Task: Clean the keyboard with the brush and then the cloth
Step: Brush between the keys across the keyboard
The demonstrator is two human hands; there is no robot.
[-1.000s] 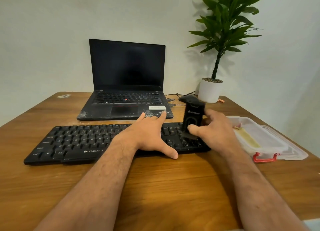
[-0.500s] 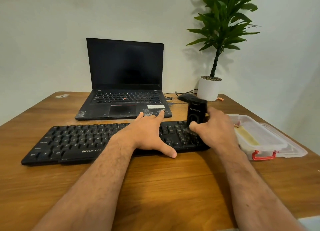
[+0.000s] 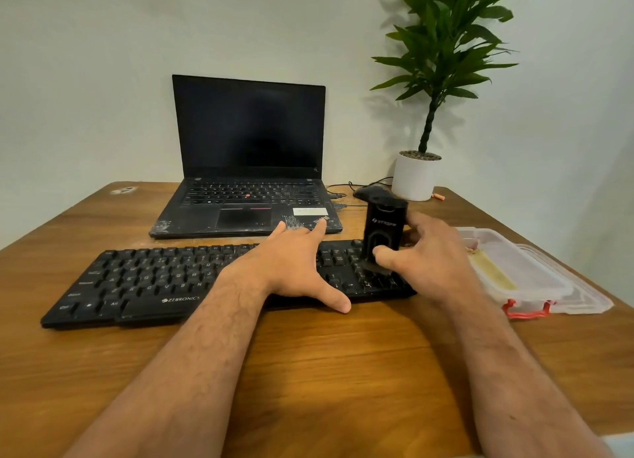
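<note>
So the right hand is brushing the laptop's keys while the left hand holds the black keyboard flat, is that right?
Not quite. In the head view the brush, gripped by the right hand, is on the right end of the black keyboard, not the laptop. The left hand does hold that keyboard flat.

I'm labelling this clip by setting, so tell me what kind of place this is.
Probably a home or small office desk. A wooden table against a plain wall holds an open laptop, a separate black keyboard and a potted plant in the corner.
</note>
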